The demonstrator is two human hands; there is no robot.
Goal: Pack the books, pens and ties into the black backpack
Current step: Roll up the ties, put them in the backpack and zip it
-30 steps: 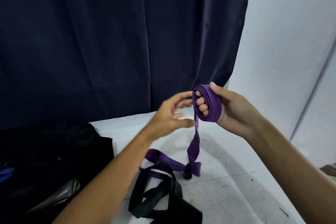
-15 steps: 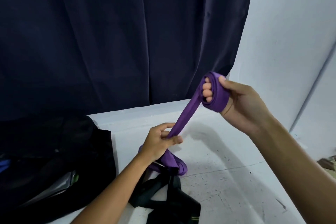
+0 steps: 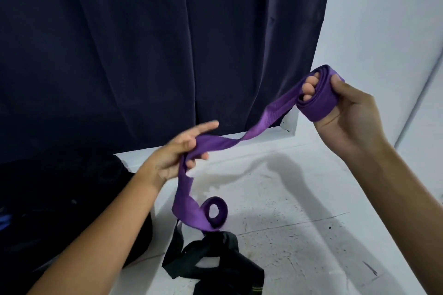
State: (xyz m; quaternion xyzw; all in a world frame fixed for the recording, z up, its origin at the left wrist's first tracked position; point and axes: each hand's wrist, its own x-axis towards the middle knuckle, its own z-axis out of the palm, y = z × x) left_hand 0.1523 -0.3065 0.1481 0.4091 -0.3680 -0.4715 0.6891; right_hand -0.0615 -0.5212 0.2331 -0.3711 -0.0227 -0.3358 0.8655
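A purple tie (image 3: 271, 117) stretches between both hands above the white table (image 3: 299, 199). Several turns of it are wound round the fingers of my right hand (image 3: 345, 112), whose thumb presses on the roll. My left hand (image 3: 177, 158) holds the tie's middle with curled lower fingers, the index finger pointing out. The tie's free end hangs down and curls into a loop on the table. A black tie (image 3: 211, 261) lies crumpled below that loop. The black backpack (image 3: 60, 203) sits at the left, partly behind my left forearm.
A dark navy curtain (image 3: 155, 43) hangs behind the table. A white wall (image 3: 383, 19) stands at the right. Something blue (image 3: 4, 221) shows at the backpack's left edge.
My left hand has risen from low over the table, lifting the tie's middle. My right hand has moved right with the roll. The free end now curls on the table.
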